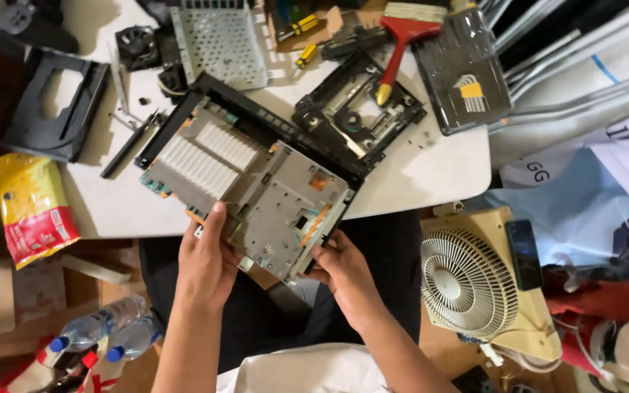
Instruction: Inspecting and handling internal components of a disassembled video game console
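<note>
The fingers of my left hand (205, 262) are held close together and lie flat on the near left edge of the opened device (249, 185), with the thumb on top, so they pinch its metal plate from above and below. My right hand (343, 273) grips the near right corner, the fingers curled under the edge and the thumb pressing on the side; I cannot see the fingertips below. I think I hold it like this, with two hands at the near edge, because the device hangs half over the edge of the white table (431, 171) and would tip toward my lap without support. Its far part rests on the table, inside a black plastic frame (256, 116). Beyond it lies a black drive mechanism (358, 109), and on that a brush with a red handle (402, 36), its bristles away from me. A perforated metal tray (220, 44) stands at the far side; it seems to hold nothing. A small black fan (136, 45) is beside it, and two yellow screwdrivers (301, 40) lie near. A grey metal cover (464, 69) lies at the right corner. On the floor left are a yellow and red bag (30, 207) and two water bottles (103, 335), which look mostly empty; right stands a beige fan (475, 284) with a dark phone (524, 255) on it.
</note>
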